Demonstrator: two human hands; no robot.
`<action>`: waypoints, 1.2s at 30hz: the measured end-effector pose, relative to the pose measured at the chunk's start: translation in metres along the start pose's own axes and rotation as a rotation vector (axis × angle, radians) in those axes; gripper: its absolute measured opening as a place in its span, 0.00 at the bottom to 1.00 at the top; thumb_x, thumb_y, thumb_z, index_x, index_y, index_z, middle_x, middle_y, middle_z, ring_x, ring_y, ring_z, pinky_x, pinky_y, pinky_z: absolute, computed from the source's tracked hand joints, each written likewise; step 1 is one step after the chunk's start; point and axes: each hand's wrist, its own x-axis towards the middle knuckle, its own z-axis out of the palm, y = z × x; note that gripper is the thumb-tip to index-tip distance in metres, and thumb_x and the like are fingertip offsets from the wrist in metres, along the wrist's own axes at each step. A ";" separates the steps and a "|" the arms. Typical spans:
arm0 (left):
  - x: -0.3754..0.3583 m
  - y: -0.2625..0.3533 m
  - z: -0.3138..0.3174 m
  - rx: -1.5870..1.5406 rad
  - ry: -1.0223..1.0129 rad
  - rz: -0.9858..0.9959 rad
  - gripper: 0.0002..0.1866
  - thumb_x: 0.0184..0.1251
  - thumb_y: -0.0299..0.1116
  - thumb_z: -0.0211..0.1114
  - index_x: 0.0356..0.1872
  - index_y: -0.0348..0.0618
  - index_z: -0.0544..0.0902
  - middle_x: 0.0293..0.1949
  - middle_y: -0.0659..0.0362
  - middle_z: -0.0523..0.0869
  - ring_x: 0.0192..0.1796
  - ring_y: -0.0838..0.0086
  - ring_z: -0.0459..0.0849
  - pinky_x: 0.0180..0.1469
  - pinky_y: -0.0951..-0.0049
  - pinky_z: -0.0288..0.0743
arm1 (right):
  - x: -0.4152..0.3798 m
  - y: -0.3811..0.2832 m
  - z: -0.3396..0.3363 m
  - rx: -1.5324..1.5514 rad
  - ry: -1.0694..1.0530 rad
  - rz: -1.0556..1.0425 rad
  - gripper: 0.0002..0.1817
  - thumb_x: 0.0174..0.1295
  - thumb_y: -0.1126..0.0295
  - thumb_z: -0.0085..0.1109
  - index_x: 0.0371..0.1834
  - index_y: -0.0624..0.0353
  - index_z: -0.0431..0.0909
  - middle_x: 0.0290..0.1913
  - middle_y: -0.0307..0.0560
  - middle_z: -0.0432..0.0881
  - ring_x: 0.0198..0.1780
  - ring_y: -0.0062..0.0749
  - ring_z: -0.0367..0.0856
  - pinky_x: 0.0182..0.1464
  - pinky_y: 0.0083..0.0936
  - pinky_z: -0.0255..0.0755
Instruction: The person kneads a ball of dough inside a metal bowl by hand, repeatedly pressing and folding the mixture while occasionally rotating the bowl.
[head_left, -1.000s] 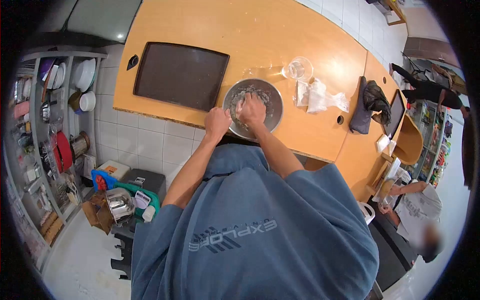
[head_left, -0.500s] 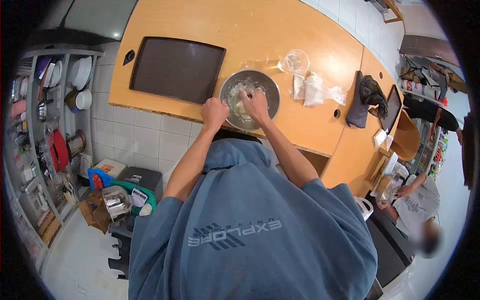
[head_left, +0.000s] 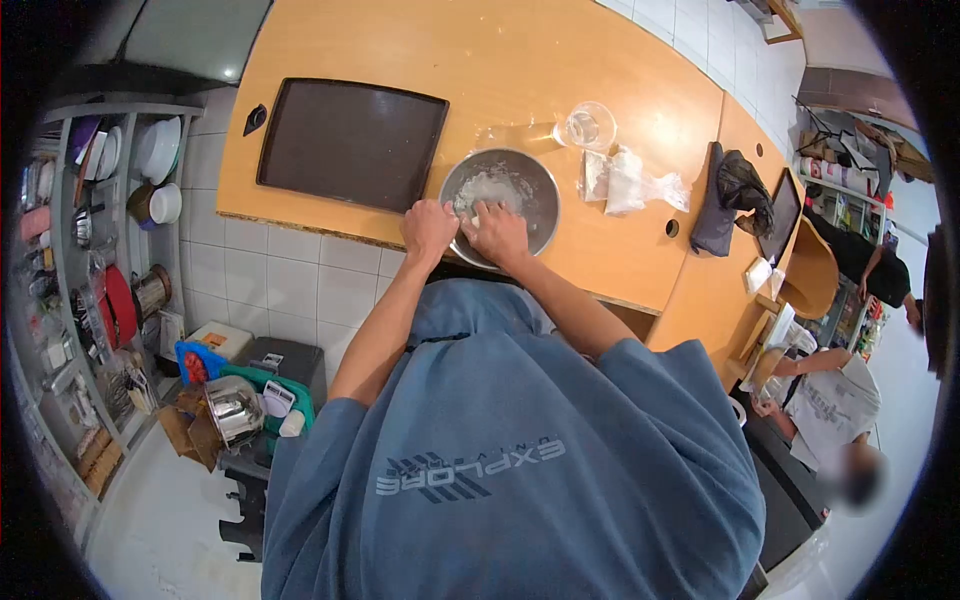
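Note:
A steel mixing bowl (head_left: 545, 200) stands at the table's near edge, holding pale, floury dough (head_left: 493, 188). My left hand (head_left: 430, 228) is closed on the bowl's left rim. Inside the bowl, at its near side, my right hand (head_left: 498, 234) has its fingers curled down on a lump of the dough. The palm and part of that lump are hidden from above.
Left of the bowl lies a dark baking tray (head_left: 352, 145). A clear plastic cup (head_left: 590, 127) and plastic bags of white powder (head_left: 625, 180) are to the right. Farther right are a dark cloth roll (head_left: 711, 205) and a co-worker (head_left: 830, 400).
My right hand has drawn back toward me, from the bowl's middle to its near side, baring more of the floury mix. My left hand stays on the rim.

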 end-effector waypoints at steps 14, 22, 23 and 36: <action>0.002 -0.001 -0.011 -0.002 -0.010 0.013 0.20 0.69 0.42 0.65 0.32 0.29 0.89 0.35 0.37 0.89 0.41 0.40 0.89 0.46 0.46 0.82 | 0.051 0.003 -0.012 0.105 -0.292 0.226 0.27 0.65 0.46 0.61 0.51 0.61 0.82 0.40 0.67 0.87 0.45 0.58 0.88 0.47 0.51 0.81; 0.004 -0.003 -0.013 0.001 -0.014 0.044 0.20 0.69 0.43 0.66 0.34 0.30 0.89 0.36 0.36 0.89 0.43 0.40 0.89 0.48 0.47 0.82 | 0.026 0.024 -0.034 0.092 -0.314 0.182 0.31 0.57 0.49 0.70 0.53 0.65 0.81 0.46 0.67 0.85 0.50 0.63 0.85 0.54 0.51 0.79; 0.005 -0.004 -0.011 0.001 -0.013 0.048 0.21 0.69 0.44 0.66 0.34 0.30 0.89 0.37 0.35 0.89 0.43 0.40 0.89 0.48 0.46 0.82 | 0.022 0.023 -0.031 0.029 -0.308 0.193 0.30 0.58 0.48 0.69 0.52 0.65 0.82 0.47 0.67 0.85 0.51 0.64 0.84 0.54 0.51 0.79; 0.011 -0.007 -0.007 -0.011 -0.021 0.063 0.21 0.67 0.44 0.68 0.32 0.29 0.89 0.35 0.34 0.88 0.41 0.40 0.89 0.46 0.47 0.82 | 0.020 -0.013 0.006 0.032 0.104 0.214 0.21 0.63 0.55 0.61 0.46 0.63 0.83 0.44 0.61 0.84 0.48 0.58 0.83 0.49 0.51 0.80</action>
